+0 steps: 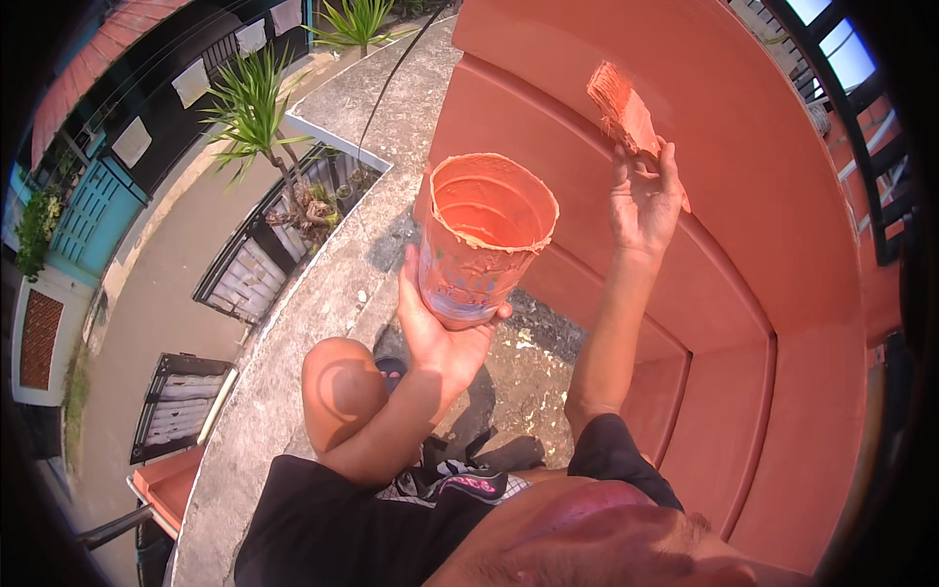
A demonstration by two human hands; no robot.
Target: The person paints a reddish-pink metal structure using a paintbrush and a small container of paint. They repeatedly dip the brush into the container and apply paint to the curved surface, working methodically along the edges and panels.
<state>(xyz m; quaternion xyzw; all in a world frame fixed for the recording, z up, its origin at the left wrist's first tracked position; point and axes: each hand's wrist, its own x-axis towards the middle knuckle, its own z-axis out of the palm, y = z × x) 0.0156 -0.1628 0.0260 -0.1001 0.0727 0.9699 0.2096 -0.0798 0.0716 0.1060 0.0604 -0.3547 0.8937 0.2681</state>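
Observation:
My left hand (445,338) is wrapped round the lower part of a paint-smeared plastic tub (479,269), holding it up in front of me. Orange-red paint coats its inside and rim, and some of the same paint shows low within it. Raised to the right, my right hand (647,201) grips a paintbrush (626,108) whose bristles are loaded with orange-red paint and point up and left. Most of the brush's handle is hidden by my fingers. Behind the brush stands the orange-red wall (548,117), with the bristles close to it; whether they touch I cannot tell.
Grooves run across the painted wall. I am on a rough concrete ledge (245,440) with its edge to my left. Beyond lie a lower street (147,284), gate panels (186,406) and a spiky plant (259,108). A black metal frame (851,117) rises at the far right.

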